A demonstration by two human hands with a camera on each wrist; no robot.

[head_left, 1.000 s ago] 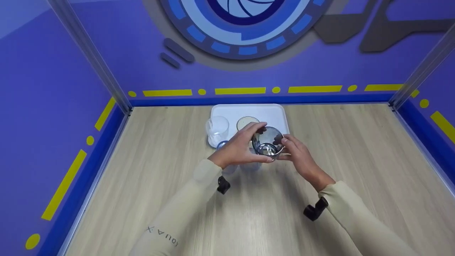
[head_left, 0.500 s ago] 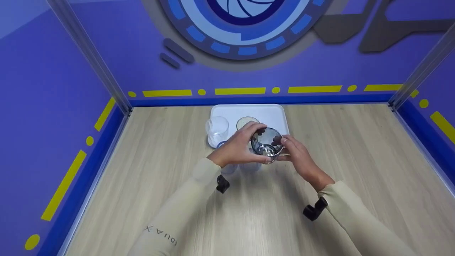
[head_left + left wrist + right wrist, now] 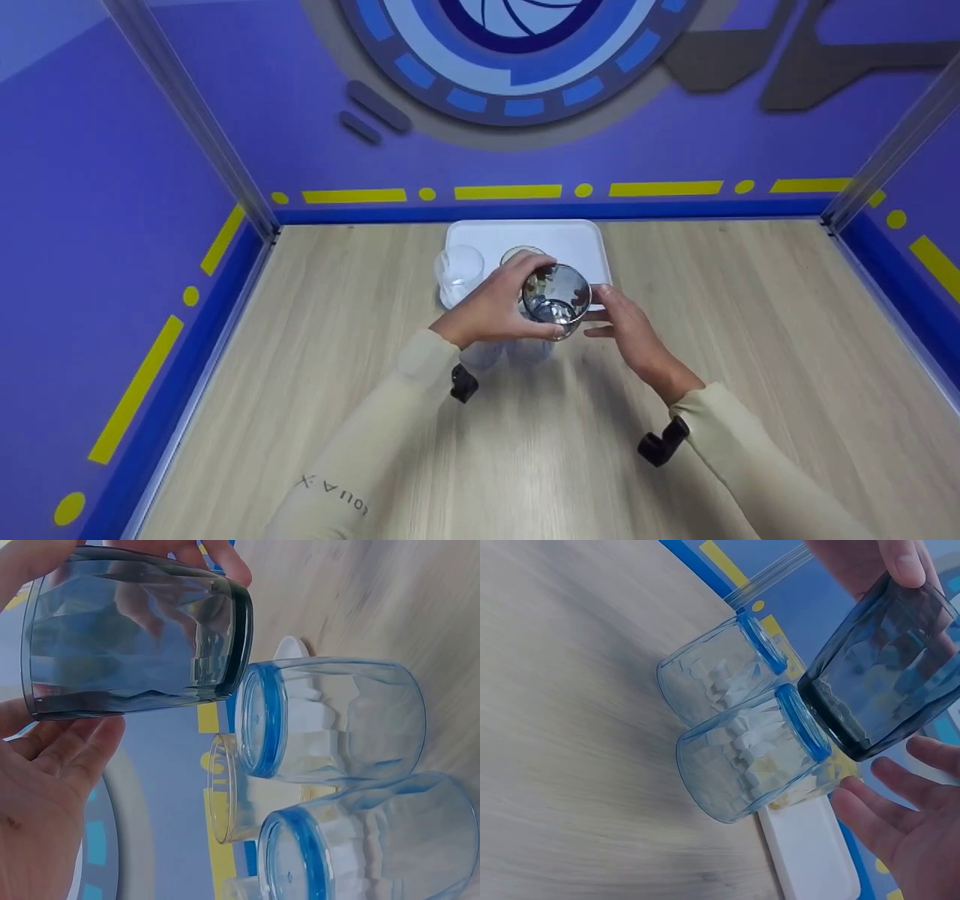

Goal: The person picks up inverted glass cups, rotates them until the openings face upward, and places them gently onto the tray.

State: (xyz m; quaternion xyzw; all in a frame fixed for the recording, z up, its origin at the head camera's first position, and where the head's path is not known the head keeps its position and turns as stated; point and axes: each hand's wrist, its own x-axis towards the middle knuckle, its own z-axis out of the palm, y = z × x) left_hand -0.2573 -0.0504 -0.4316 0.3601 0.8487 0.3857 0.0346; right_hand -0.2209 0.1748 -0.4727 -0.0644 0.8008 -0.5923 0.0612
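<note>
My left hand (image 3: 487,307) grips a dark grey tumbler (image 3: 556,294) by its side, raised over the table with its mouth tilted toward the head camera. To the right is my right hand (image 3: 637,330), its fingers fairly straight and spread. In the right wrist view those fingertips (image 3: 855,795) lie close to the tumbler; whether any touches is unclear. Just below the tumbler, two clear blue-tinted glasses stand upside down side by side, one glass (image 3: 341,716) nearer the tumbler and another glass (image 3: 375,847) to its left. In the head view the left hand partly hides them.
A white tray (image 3: 581,244) lies at the back of the table against the wall. A clear plastic-looking vessel (image 3: 461,266) is at its left, and an amber-tinted glass (image 3: 221,787) is behind my left hand. Blue panels (image 3: 480,165) enclose the back and sides.
The tumbler has shifted slightly left with my left hand. My right fingers, earlier holding its right side, have loosened and straightened.
</note>
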